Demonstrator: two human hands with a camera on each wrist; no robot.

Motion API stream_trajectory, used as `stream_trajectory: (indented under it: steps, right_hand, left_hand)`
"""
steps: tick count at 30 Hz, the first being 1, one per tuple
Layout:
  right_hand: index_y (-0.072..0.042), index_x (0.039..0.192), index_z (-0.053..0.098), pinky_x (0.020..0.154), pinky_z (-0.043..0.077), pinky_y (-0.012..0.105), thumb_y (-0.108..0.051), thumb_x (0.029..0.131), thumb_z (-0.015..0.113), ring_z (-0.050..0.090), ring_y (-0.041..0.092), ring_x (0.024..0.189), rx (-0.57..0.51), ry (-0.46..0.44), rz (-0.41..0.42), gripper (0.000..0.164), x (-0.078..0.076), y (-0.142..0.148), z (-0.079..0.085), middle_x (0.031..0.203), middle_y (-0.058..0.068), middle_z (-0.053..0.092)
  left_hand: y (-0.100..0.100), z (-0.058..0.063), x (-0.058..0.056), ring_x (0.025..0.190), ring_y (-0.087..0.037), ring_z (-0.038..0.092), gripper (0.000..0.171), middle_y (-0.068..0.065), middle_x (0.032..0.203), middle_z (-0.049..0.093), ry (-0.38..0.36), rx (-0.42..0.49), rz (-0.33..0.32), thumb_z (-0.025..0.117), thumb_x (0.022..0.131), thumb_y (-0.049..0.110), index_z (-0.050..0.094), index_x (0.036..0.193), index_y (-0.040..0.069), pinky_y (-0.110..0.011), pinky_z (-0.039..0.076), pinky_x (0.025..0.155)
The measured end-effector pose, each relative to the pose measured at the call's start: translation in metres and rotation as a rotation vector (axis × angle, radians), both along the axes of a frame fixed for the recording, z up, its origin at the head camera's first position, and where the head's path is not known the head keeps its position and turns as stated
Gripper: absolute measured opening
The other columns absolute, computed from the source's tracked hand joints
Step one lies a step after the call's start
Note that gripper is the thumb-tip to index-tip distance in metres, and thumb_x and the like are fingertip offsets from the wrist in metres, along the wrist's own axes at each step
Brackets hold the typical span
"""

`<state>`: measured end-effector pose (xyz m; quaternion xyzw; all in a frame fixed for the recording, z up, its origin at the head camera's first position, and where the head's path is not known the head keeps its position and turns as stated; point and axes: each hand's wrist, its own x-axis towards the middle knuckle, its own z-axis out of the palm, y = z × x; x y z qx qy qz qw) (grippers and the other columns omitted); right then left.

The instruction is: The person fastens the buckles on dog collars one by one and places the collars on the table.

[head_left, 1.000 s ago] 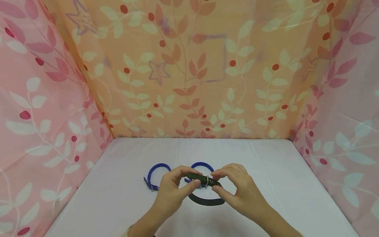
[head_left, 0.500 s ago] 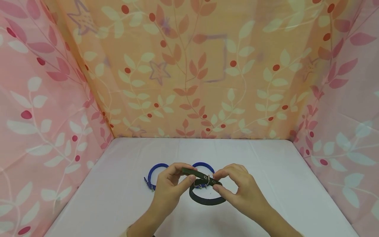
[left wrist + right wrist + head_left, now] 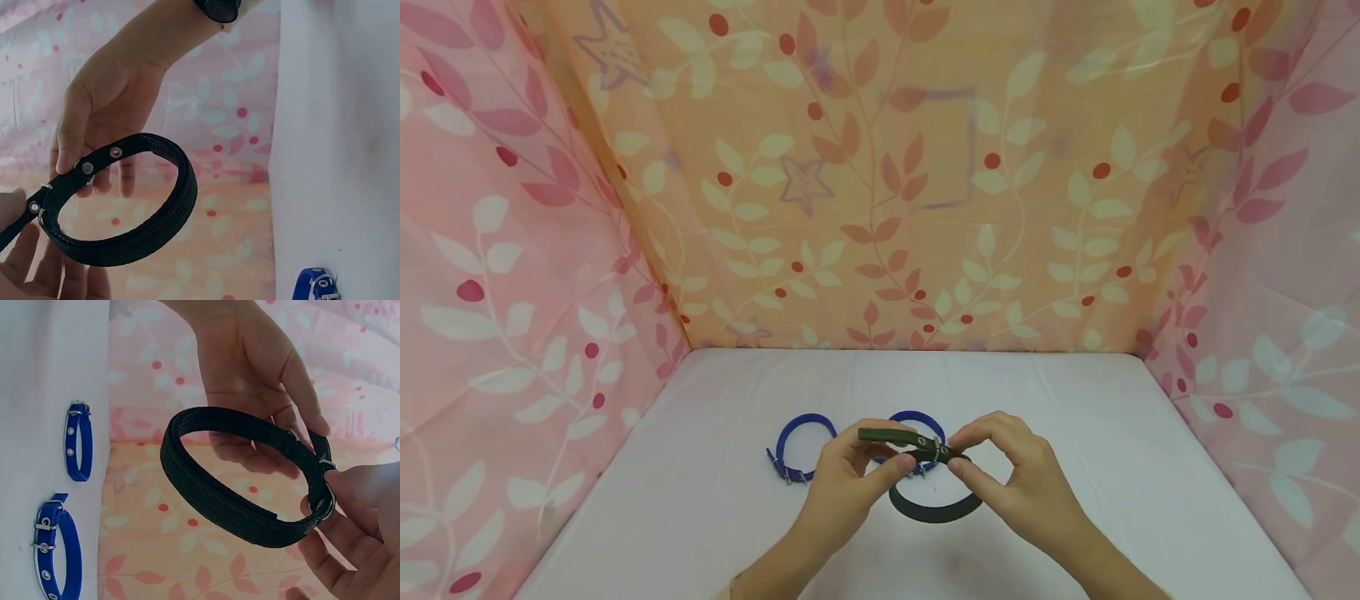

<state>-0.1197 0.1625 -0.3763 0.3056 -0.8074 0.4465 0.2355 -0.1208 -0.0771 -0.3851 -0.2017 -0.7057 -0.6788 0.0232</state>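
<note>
Both hands hold a dark green collar [image 3: 936, 508] up in front of the person, its round loop hanging below the fingers. My left hand [image 3: 846, 479] pinches the strap left of the metal buckle, thumb in front. Over its index finger lies the strap's loose tail [image 3: 883, 435], pointing left. Thumb and fingertips of my right hand [image 3: 1030, 479] pinch the strap just right of the buckle. Metal eyelets [image 3: 116, 152] dot the strap in the left wrist view. A D-shaped ring [image 3: 328, 507] shows by the fingers in the right wrist view.
On the white table [image 3: 700, 517] lie two blue collars, the left one [image 3: 784, 437] fully seen, the other blue collar [image 3: 917, 416] partly behind the hands. Patterned cloth walls [image 3: 880, 250] enclose the back and both sides.
The strap's tail has slid left through the buckle and now sticks out over the left fingers. My left hand went left, then back right, its thumb now lower on the strap.
</note>
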Motion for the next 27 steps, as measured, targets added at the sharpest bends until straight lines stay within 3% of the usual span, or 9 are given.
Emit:
stream_trajectory:
  steps: [6,12,19,27]
  right_hand:
    - [-0.025,0.106,0.071,0.092,0.048,0.02,-0.007,0.083,0.085,0.062,0.01,0.103,-0.034,0.003,0.006,0.032,-0.0002,0.0003,0.0008,0.102,-0.013,0.07]
    - [-0.019,0.11,0.07,0.093,0.048,0.02,-0.004,0.083,0.084,0.062,0.01,0.103,-0.041,0.022,0.04,0.033,-0.0002,-0.0007,-0.0004,0.104,-0.012,0.07]
    - [-0.018,0.114,0.068,0.095,0.047,0.021,-0.004,0.083,0.084,0.062,0.01,0.103,-0.035,0.028,0.045,0.038,0.0009,-0.0015,-0.0009,0.105,-0.012,0.069]
    - [-0.025,0.118,0.067,0.094,0.046,0.023,-0.006,0.084,0.084,0.062,0.009,0.105,-0.009,0.021,0.028,0.042,0.0007,-0.0027,-0.0025,0.107,-0.014,0.069]
  left_hand:
    - [0.0014,-0.0021,-0.0014,0.101,-0.022,0.065,0.026,0.007,0.113,0.074,0.028,-0.135,-0.017,0.081,0.089,0.02,0.074,0.114,0.023,-0.037,0.051,0.098]
    - [0.002,-0.0031,-0.0008,0.103,-0.019,0.064,0.022,0.011,0.113,0.074,0.089,-0.178,-0.01,0.079,0.091,0.023,0.077,0.113,0.026,-0.033,0.053,0.094]
    - [0.0028,-0.0051,-0.0007,0.111,-0.021,0.067,0.023,0.001,0.117,0.072,0.133,-0.08,-0.081,0.074,0.095,0.014,0.075,0.118,0.018,-0.029,0.055,0.099]
    - [0.0025,-0.0062,-0.0009,0.112,-0.025,0.068,0.027,-0.012,0.121,0.066,0.035,0.04,-0.159,0.073,0.094,0.007,0.073,0.121,0.007,-0.029,0.054,0.1]
